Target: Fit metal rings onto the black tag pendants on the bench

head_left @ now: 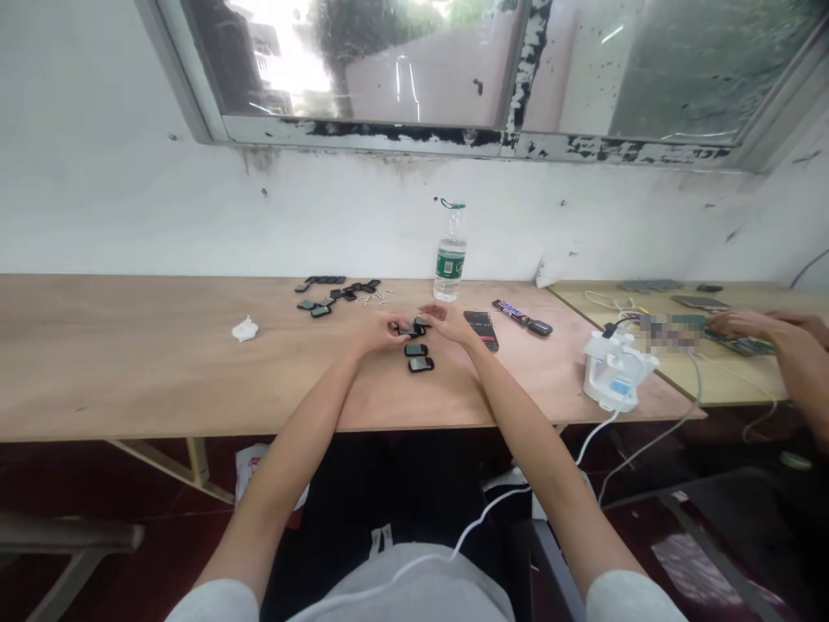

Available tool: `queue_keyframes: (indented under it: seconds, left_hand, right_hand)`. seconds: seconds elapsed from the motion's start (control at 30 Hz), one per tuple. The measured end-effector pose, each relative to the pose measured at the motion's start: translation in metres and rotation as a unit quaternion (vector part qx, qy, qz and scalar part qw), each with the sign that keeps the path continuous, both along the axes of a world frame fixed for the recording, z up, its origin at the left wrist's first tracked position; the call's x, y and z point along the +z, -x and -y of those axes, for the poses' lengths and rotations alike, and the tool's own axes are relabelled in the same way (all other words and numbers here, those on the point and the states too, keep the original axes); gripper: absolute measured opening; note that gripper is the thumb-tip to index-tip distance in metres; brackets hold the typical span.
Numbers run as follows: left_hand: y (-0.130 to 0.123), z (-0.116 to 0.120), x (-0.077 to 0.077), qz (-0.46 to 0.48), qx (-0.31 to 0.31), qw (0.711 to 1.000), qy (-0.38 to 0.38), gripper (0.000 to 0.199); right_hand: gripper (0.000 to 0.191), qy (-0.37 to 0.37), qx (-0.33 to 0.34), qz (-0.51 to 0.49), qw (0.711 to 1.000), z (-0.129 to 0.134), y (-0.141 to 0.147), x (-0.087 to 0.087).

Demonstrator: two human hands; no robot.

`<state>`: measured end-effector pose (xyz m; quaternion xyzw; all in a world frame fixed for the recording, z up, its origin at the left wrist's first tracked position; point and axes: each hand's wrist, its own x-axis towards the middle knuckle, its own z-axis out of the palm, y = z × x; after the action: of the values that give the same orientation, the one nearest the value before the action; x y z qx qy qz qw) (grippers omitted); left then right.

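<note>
Both my hands meet over the middle of the table. The fingers of my left hand (381, 332) are closed on a small black device with a grey screen (409, 329). My right hand (446, 323) pinches at the right end of it, where a small dark part shows; the fingertips hide the details. Just below the hands lie two similar devices, one (415, 350) above the other (420, 364), screens up. More of these black pieces (322, 309) lie to the far left of my hands, with small whitish bits (374, 299) beside them.
A water bottle (449, 263) stands near the wall. Right of my hands lie a phone (481, 330), a wrapped snack bar (510, 311) and a dark oval object (540, 327). A white power unit (615, 367) trails cables. Crumpled tissue (244, 329) lies left. Another person's hands (744, 326) work at right.
</note>
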<state>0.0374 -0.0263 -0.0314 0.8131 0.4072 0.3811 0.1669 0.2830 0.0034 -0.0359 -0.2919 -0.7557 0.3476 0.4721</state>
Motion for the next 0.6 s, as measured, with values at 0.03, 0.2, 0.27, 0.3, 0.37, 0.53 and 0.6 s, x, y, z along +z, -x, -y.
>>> queue_keyframes:
  seconds: [0.03,0.2,0.27,0.3,0.37,0.53,0.6]
  left_hand:
    - [0.0,0.0,0.0,0.002,0.002,1.0,-0.003,0.017]
    - [-0.001,-0.001,-0.001,-0.005,0.014,1.0,-0.002,0.017]
    - [-0.001,-0.001,-0.001,-0.001,0.017,1.0,-0.007,0.016]
    - [-0.002,-0.001,-0.001,0.003,0.014,1.0,-0.011,0.016]
    - [-0.002,0.001,0.0,0.015,0.006,1.0,-0.017,0.015]
    - [-0.002,0.003,0.001,0.021,-0.017,0.999,-0.025,0.016]
    - [-0.002,0.002,0.0,0.02,-0.018,0.999,-0.034,0.016]
  right_hand:
    - [0.04,-0.001,-0.006,0.009,1.0,-0.001,0.001,-0.001]
    - [0.029,-0.045,-0.048,0.045,0.997,-0.006,0.003,-0.002]
    - [0.029,-0.062,-0.057,0.038,0.996,-0.009,0.004,-0.003]
    - [0.03,-0.068,-0.055,0.032,0.996,-0.01,0.004,-0.004]
    - [0.032,-0.074,-0.045,0.016,0.996,-0.012,0.004,-0.006]
    - [0.036,-0.058,-0.024,-0.014,0.998,-0.014,0.005,-0.011]
    - [0.036,-0.049,-0.022,-0.018,0.998,-0.013,0.006,-0.011]
